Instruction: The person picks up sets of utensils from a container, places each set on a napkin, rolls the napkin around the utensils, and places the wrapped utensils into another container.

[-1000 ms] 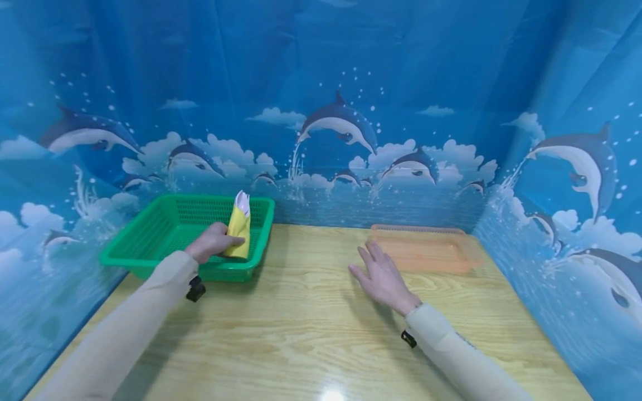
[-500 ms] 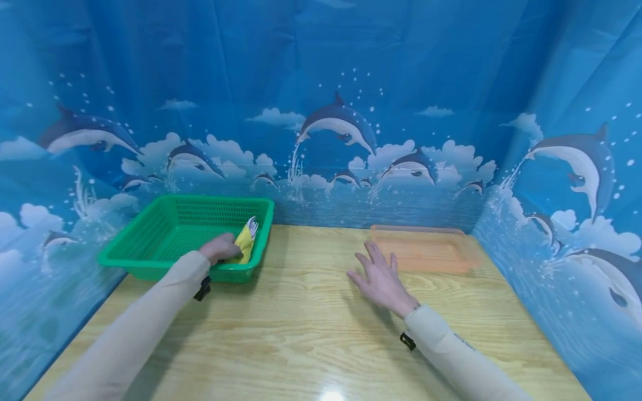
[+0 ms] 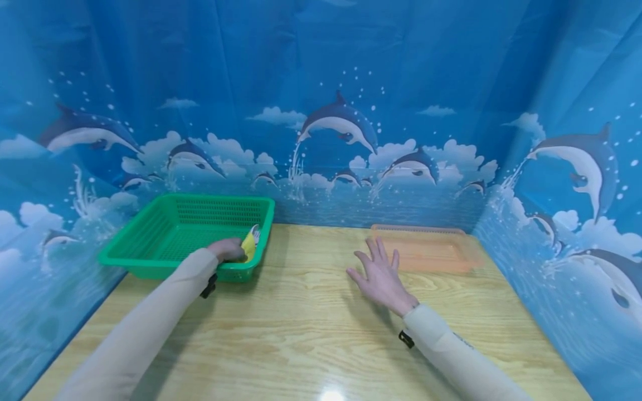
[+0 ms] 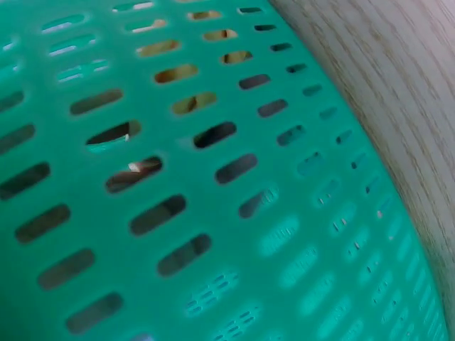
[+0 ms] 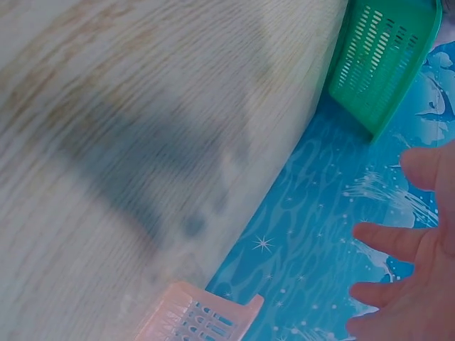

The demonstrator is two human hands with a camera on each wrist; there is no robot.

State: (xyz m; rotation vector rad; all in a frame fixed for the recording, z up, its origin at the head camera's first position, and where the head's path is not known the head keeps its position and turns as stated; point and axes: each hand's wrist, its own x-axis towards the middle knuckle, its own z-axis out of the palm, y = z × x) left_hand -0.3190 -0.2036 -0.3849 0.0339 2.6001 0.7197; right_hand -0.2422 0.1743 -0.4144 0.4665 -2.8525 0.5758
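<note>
In the head view my left hand (image 3: 228,249) reaches over the front rim into the right end of the green plastic basket (image 3: 130,262). It holds a yellow-wrapped bundle of forks (image 3: 248,246), whose pale tips lean toward the basket's right wall. The hand hides most of the bundle. Through the slots of the basket wall (image 4: 298,234), the left wrist view shows bits of yellow, with the fingers mostly hidden. My right hand (image 3: 383,281), fingers spread and holding nothing, hovers above the table beside a shallow orange tray (image 3: 426,250).
The wood-grain table (image 3: 311,328) spans the space between basket and tray. A blue dolphin-print curtain (image 3: 321,67) rises behind the table and along both sides. In the right wrist view, the tray's slotted edge (image 5: 206,316) appears low in the picture.
My left hand has lowered the bundle into the basket's right end, moving right and down. The bundle has tilted from near upright. My right hand has stayed almost in place, its fingers spreading.
</note>
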